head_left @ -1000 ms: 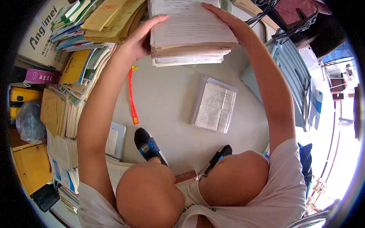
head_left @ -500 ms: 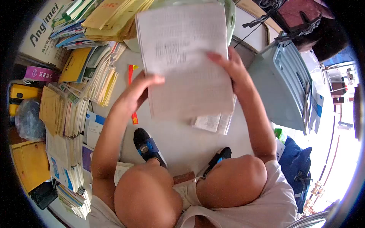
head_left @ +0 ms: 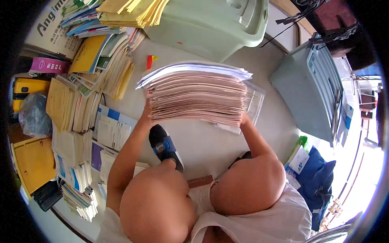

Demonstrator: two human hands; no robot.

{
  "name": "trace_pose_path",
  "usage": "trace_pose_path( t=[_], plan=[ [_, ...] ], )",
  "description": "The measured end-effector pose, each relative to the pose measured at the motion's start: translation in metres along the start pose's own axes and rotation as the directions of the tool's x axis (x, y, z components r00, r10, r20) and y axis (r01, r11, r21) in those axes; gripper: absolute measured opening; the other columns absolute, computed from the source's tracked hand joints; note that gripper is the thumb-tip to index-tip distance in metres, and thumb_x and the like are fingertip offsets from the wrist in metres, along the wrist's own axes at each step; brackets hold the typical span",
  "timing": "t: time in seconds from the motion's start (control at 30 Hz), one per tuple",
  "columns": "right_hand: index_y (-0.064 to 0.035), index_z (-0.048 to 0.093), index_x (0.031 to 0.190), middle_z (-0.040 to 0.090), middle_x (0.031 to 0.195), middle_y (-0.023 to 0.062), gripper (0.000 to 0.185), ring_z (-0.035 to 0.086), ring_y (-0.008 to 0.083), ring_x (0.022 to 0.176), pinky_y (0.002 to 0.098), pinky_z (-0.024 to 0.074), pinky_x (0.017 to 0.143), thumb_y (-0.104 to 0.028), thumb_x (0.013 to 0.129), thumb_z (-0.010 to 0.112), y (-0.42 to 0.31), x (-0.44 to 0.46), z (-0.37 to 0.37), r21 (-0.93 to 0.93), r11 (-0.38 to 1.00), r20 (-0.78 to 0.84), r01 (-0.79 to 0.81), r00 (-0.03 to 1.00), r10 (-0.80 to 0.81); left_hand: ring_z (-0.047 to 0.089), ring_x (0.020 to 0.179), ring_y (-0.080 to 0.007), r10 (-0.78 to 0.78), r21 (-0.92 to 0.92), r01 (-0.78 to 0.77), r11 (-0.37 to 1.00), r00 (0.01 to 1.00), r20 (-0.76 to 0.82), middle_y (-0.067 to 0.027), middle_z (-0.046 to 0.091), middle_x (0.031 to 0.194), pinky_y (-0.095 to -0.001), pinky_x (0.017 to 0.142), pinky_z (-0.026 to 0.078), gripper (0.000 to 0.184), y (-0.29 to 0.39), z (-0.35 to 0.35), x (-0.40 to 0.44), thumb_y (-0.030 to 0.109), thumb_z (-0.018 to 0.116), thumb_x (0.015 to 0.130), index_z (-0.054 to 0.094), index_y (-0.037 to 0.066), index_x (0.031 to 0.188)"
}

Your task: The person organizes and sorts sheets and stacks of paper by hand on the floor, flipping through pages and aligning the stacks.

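Observation:
A thick stack of papers (head_left: 196, 95) is held up above the floor, with its layered edge facing me. White sheets lie over the pinkish ones at its top. My left hand (head_left: 146, 115) grips the stack's left side, its fingers mostly hidden behind the paper. On the opposite side my right hand (head_left: 245, 119) holds the stack, also largely covered by it. Behind the stack, a flat printed paper (head_left: 255, 102) lies on the floor, partly hidden. A red and yellow strip (head_left: 150, 61) shows just past the stack's upper left.
Piles of booklets and envelopes (head_left: 73, 109) line the left side. A pale green lidded bin (head_left: 202, 30) stands ahead, and a grey-blue bin (head_left: 302, 89) sits at the right. A dark blue bag (head_left: 318, 178) lies near my right knee.
The stack has tipped from showing its broad printed face to showing its layered edge, and it sits lower. Both hands have moved to its sides, and the green bin is now uncovered.

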State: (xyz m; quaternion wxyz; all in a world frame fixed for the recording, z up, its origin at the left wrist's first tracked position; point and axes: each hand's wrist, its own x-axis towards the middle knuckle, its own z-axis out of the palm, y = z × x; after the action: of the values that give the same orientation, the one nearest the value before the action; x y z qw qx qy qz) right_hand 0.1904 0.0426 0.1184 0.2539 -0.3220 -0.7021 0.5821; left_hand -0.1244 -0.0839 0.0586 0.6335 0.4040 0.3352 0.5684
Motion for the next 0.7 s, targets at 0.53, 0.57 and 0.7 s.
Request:
trace_pose_path(
  t=[0.53,0.57,0.7],
  plan=[
    [-0.0023,0.026,0.153,0.046,0.147,0.0165,0.097,0.045,0.0266,0.134,0.0379,0.0341,0.114,-0.025,0.078,0.083,0.098,0.018,0.027,-0.049,0.998,-0.003,0.034,0.999,-0.034,0.057,0.111,-0.0199,-0.320,-0.165,0.275,0.947,0.828,-0.461,-0.0094,0.061,0.124,-0.0365,0.100,0.047,0.047,-0.074,-0.054,-0.027,0.014,0.069,0.092,0.052,0.001,0.133],
    [-0.0016,0.025,0.153,0.046,0.148,0.0173,0.099,0.045,0.0276,0.135,0.0380,0.0336,0.114,-0.025,0.077,0.083,0.097,0.018,0.026,-0.082,0.995,0.004,0.063,0.998,-0.062,0.057,0.111,-0.0201,-0.313,-0.231,0.227,0.946,0.825,-0.471,-0.0096,0.061,0.125,-0.0367,0.100,0.047,0.047,-0.086,-0.068,-0.030,0.014,0.070,0.091,0.052,0.001,0.133],
    [0.0017,0.022,0.154,0.042,0.151,0.0212,0.105,0.042,0.0324,0.139,0.0390,0.0311,0.116,-0.027,0.075,0.085,0.079,0.013,0.035,0.227,0.966,0.002,-0.124,0.992,0.127,0.057,0.111,-0.0198,-0.196,0.128,0.273,0.954,0.885,-0.422,-0.0116,0.060,0.126,-0.0350,0.098,0.048,0.051,-0.103,-0.092,-0.047,0.017,0.073,0.090,0.052,0.001,0.133]
  ],
)
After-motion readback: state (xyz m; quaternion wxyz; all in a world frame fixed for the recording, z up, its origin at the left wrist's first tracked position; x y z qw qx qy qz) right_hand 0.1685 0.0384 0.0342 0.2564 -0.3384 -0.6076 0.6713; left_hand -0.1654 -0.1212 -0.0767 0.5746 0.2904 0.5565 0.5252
